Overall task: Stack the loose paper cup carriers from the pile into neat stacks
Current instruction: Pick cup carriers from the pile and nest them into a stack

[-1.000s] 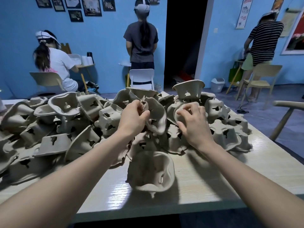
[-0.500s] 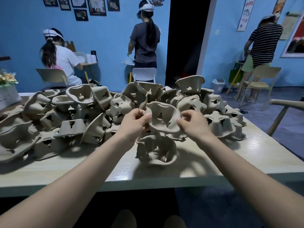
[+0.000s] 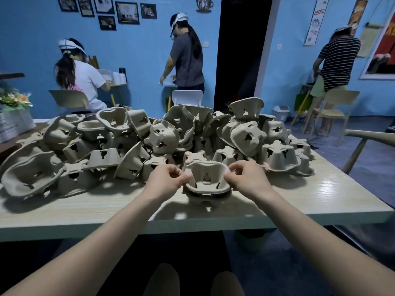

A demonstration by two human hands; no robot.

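head view: left hand (image 3: 165, 182) and right hand (image 3: 248, 180) each pinch a rim of the beige moulded-pulp cup carrier (image 3: 207, 184), seated on another near the pale wooden table (image 3: 333, 195) edge, before the pile (image 3: 132, 142). uneven pressing may jam it crooked.

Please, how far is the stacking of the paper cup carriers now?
Barely begun. Done: one short stack of beige moulded-pulp cup carriers stands near the front edge of the pale wooden table. In hand: the left hand and right hand pinch its top carrier's rim on opposite sides. Left: the big loose pile of carriers behind, nearly everything.
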